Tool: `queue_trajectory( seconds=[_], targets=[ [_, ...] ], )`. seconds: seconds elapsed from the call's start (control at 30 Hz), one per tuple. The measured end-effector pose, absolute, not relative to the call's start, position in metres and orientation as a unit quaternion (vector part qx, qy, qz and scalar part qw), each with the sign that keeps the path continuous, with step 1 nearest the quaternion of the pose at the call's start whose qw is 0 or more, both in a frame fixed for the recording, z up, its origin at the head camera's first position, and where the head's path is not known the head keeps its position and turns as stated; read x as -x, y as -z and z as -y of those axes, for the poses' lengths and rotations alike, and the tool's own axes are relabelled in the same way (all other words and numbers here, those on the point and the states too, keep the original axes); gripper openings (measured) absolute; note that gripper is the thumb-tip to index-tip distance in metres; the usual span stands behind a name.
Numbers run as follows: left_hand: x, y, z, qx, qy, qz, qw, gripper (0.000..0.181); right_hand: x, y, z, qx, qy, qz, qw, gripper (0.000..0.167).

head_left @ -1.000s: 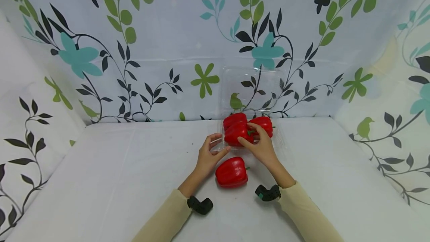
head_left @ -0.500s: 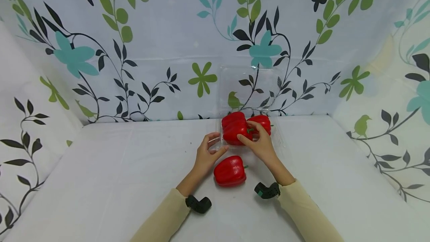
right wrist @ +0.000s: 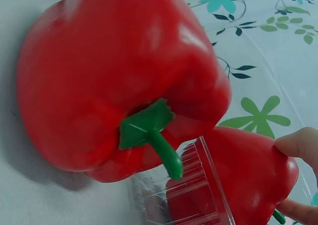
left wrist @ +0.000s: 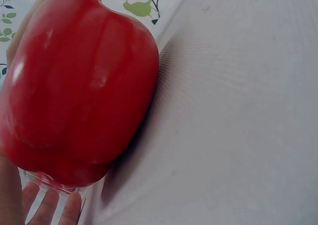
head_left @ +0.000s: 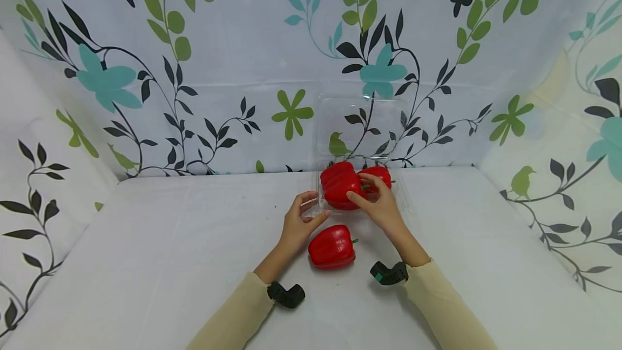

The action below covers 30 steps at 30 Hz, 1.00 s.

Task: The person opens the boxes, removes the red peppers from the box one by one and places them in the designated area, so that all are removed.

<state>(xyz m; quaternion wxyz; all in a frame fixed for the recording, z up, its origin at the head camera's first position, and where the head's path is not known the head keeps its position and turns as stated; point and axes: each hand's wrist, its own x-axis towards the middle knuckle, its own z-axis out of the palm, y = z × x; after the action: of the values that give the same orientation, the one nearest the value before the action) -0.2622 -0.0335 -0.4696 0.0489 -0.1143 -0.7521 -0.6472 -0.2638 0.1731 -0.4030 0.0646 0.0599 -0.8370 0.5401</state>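
Note:
A clear plastic container [head_left: 402, 199] with its lid [head_left: 350, 112] raised stands at the back of the table. Inside it are a red bell pepper [head_left: 337, 168] at the back left, another red bell pepper [head_left: 379, 173] at the right, and a front red bell pepper [head_left: 339, 192]. My right hand [head_left: 383, 209] pinches that front pepper by its stem end, thumb on the near side. Around the container's front left corner my left hand [head_left: 297, 226] holds with curved fingers and thumb. One more red bell pepper [left wrist: 82, 91] lies on the table between my forearms, its green stem [right wrist: 166, 153] pointing right.
A white cloth covers the table [head_left: 194, 242]. Behind it hangs a leaf-patterned curtain [head_left: 233, 69], close at the container's back. Black wrist devices sit on both the left cuff [head_left: 286, 295] and the right cuff [head_left: 390, 273].
My right hand has shifted slightly right along the front pepper, and more of its stem shows. The left hand and the pepper on the table stay put; the head view has tilted a little.

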Motion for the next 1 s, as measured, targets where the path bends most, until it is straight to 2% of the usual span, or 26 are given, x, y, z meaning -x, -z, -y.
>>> queue_trajectory(
  seconds=[1.0],
  targets=[
    [0.263,0.467,0.032,0.104,0.645,0.756,0.042,0.059,0.261,0.382,-0.196,-0.061,-0.541,0.839,0.008,0.061]
  ],
)
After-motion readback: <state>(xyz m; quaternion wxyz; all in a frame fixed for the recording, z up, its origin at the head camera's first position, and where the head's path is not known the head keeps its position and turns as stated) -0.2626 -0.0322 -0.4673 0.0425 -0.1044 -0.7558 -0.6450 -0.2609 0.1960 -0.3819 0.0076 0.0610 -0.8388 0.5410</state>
